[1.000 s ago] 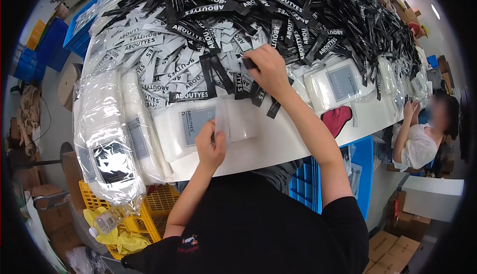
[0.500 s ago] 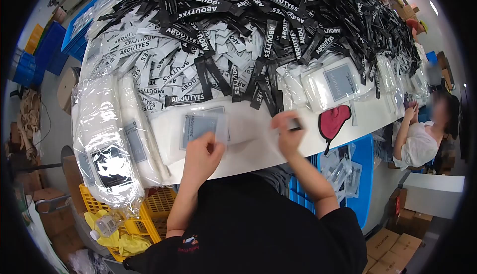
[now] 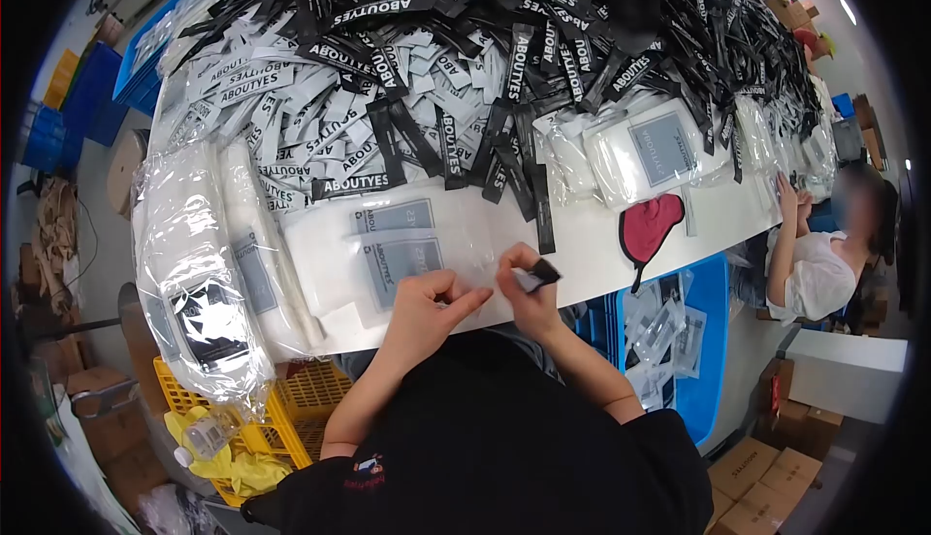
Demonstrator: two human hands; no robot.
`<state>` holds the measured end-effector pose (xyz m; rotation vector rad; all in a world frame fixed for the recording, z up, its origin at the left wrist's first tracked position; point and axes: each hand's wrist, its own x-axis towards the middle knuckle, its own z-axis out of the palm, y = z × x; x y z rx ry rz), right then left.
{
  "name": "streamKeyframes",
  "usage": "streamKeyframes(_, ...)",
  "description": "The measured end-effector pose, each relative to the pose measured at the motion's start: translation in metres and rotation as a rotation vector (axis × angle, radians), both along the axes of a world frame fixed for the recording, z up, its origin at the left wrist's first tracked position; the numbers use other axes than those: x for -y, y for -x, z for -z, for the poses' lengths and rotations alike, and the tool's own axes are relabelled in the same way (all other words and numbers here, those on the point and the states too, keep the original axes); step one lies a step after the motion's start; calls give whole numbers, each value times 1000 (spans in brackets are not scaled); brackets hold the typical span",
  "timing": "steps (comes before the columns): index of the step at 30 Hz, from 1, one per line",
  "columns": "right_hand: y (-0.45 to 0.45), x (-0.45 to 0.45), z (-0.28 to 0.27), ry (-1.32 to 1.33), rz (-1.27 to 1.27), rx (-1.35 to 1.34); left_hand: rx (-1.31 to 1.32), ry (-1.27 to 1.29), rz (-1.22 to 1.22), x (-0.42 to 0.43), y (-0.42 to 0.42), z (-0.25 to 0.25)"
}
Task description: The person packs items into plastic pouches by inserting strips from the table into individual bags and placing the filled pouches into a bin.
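Note:
A frosted plastic bag with a grey printed label [image 3: 405, 259] lies in front of me, on top of similar flat bags. My left hand [image 3: 427, 310] is closed, with thumb and finger pinching the bag's near right edge. Close beside it, my right hand [image 3: 527, 294] is curled around a small black strip packet [image 3: 546, 271], and something pale shows with it. Whether the right fingertips also touch the bag's edge, I cannot tell. Beyond my hands lie heaped white strip packets [image 3: 254, 87] and black strip packets [image 3: 519, 62], several lettered ABOUTYES.
Wrapped bag bundles [image 3: 199, 244] stand at the left table end, and more bagged stacks [image 3: 645, 152] lie to the right. A dark red eye mask [image 3: 650, 229] rests near the front edge. Below are a blue bin [image 3: 713, 360] and a yellow crate [image 3: 281, 414]. Another person [image 3: 819, 263] works at right.
My hands have come together at the bag's near right edge, the right moving left and down. The labelled bag now lies lower, showing another label behind it.

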<state>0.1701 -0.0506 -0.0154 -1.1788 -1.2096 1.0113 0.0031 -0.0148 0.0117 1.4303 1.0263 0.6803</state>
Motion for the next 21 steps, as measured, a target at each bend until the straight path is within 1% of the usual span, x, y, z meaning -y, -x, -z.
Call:
streamKeyframes(1, 6, -5, -25, 79, -37, -6, -13, -75, 3, 0, -1, 0)
streamKeyframes(4, 1, -14, -28, 368, -232, -292, 42, -142, 108, -5, 2, -1)
streamKeyframes(5, -2, -15, -33, 346, -279, -326, 42, -115, 116, -7, 4, -4)
streamKeyframes(7, -4, -16, -40, 362, -269, -146, 47, -53, 126, -7, 7, -13)
streamKeyframes(10, 0, -15, -44, 338, -215, 85, 17, -463, -7, 2, -3, 0)
streamKeyframes(12, 7, -16, -44, 300, -159, 220, -41, -653, -47, 3, -3, 4)
streamKeyframes(13, 9, -15, -43, 268, -138, 205, -70, -749, -64, 3, -2, 5)
streamKeyframes(16, 8, -12, -37, 217, 26, 242, -96, -891, -174, 7, 3, -6)
streamKeyframes(17, 5, -12, -38, 214, -30, 171, -129, -855, -136, 10, 11, -3)
streamKeyframes(19, -2, -10, -40, 197, -113, 29, -174, -873, -235, 10, 10, -18)
streamKeyframes(20, -2, -5, -35, 251, -137, -18, -185, -887, -275, 9, 9, -24)
streamKeyframes(21, 0, 1, -24, 297, -155, -60, -117, -973, -198, 9, 15, -17)
